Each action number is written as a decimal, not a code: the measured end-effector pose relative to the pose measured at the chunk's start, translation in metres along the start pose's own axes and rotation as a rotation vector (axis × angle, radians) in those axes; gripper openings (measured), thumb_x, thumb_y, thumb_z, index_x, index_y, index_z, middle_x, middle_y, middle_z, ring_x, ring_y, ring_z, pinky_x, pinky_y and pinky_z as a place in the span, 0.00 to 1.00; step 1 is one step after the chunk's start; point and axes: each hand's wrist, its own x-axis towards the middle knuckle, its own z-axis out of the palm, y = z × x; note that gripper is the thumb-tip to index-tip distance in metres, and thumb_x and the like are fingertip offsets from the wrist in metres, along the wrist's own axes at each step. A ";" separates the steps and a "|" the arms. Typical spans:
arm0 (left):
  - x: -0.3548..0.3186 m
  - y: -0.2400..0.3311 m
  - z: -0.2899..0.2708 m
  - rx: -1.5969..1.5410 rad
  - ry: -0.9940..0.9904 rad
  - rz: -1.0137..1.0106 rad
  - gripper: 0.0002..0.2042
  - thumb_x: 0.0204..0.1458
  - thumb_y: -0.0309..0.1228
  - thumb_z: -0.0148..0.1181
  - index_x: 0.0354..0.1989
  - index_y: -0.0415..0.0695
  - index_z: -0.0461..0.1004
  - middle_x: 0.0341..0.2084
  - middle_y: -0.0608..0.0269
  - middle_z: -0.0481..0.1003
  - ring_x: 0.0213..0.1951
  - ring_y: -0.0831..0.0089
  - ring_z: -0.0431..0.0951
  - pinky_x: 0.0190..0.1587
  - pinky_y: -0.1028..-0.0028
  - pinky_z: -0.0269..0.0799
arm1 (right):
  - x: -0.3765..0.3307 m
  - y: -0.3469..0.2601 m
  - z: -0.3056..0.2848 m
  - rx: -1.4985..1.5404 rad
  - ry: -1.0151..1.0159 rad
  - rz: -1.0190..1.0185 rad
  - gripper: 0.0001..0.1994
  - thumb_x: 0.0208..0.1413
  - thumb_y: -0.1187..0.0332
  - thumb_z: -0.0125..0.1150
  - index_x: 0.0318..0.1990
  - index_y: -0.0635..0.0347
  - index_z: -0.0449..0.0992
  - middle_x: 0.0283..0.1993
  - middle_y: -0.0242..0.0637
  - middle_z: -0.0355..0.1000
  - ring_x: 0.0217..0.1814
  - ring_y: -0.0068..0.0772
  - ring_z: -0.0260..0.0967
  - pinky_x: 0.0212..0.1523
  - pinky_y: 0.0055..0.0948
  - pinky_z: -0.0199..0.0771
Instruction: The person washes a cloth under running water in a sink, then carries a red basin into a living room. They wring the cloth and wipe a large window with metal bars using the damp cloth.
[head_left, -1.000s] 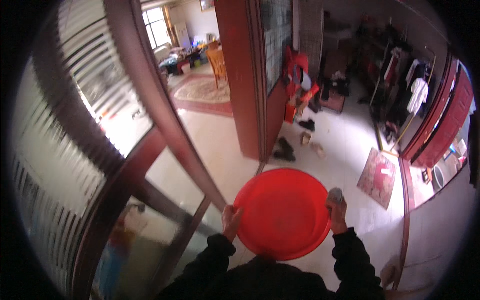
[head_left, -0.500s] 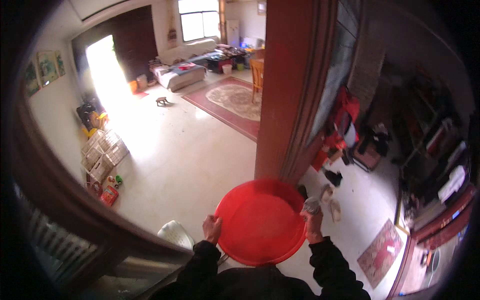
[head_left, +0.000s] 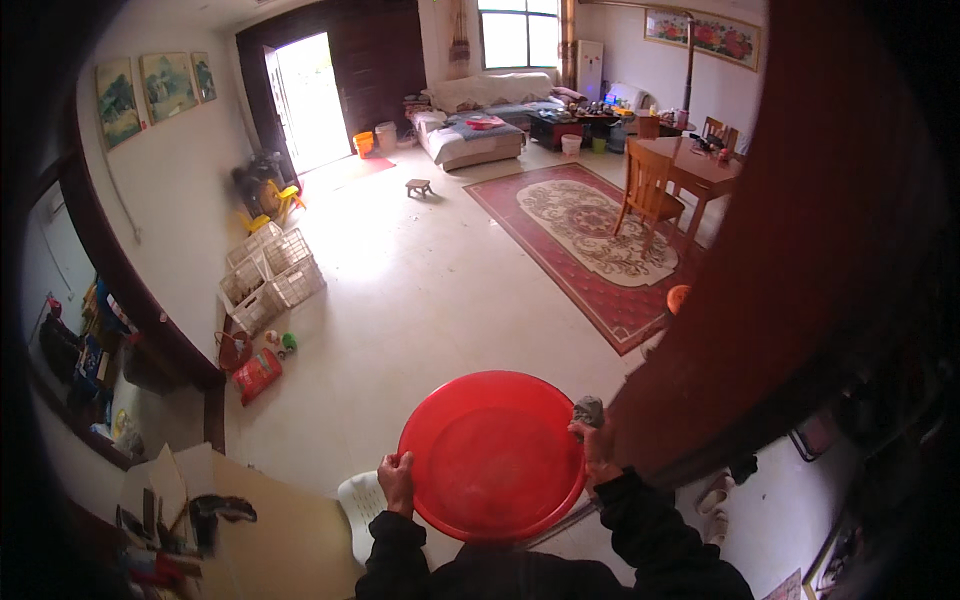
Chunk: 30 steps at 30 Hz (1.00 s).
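A large round red plastic basin (head_left: 495,455) is held out in front of my body, its inside facing up. My left hand (head_left: 397,484) is closed on its left rim, fingers over the edge. On the opposite side my right hand (head_left: 598,447) grips the right rim and also has a bunched grey cloth (head_left: 588,410) pressed at the edge. Whether there is a little water in the basin I cannot tell.
A dark red door frame (head_left: 760,330) rises close on my right. Left stand stacked white crates (head_left: 268,270) and a red bag (head_left: 257,376). A small stool (head_left: 419,187), a patterned rug (head_left: 590,240), a wooden chair (head_left: 648,190) and a sofa (head_left: 470,145) lie ahead. A white plastic seat (head_left: 360,505) is near my left arm.
My view has swung right to left past the door frame, bringing the big room into fuller view. Both hands still hold the basin, and the cloth stays in my right hand.
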 end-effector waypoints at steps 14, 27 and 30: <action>0.327 0.142 0.151 -0.054 0.020 0.146 0.15 0.52 0.36 0.63 0.33 0.33 0.75 0.27 0.57 0.78 0.31 0.70 0.75 0.38 0.68 0.72 | 0.325 -0.014 0.201 0.066 -0.030 0.048 0.14 0.45 0.81 0.64 0.39 0.58 0.70 0.31 0.28 0.69 0.26 0.19 0.64 0.27 0.21 0.65; 0.619 0.229 0.388 -0.035 -0.002 0.101 0.13 0.52 0.33 0.63 0.34 0.32 0.76 0.26 0.59 0.78 0.30 0.73 0.75 0.37 0.71 0.72 | 0.694 -0.058 0.320 0.090 -0.130 0.023 0.15 0.45 0.84 0.62 0.39 0.58 0.69 0.32 0.28 0.69 0.27 0.19 0.64 0.27 0.20 0.64; 0.689 0.257 0.449 -0.107 -0.008 0.158 0.14 0.53 0.34 0.63 0.36 0.32 0.76 0.28 0.58 0.79 0.31 0.72 0.76 0.38 0.71 0.72 | 0.783 -0.058 0.341 0.105 -0.113 0.043 0.15 0.44 0.84 0.61 0.38 0.57 0.70 0.31 0.25 0.67 0.27 0.18 0.63 0.27 0.19 0.63</action>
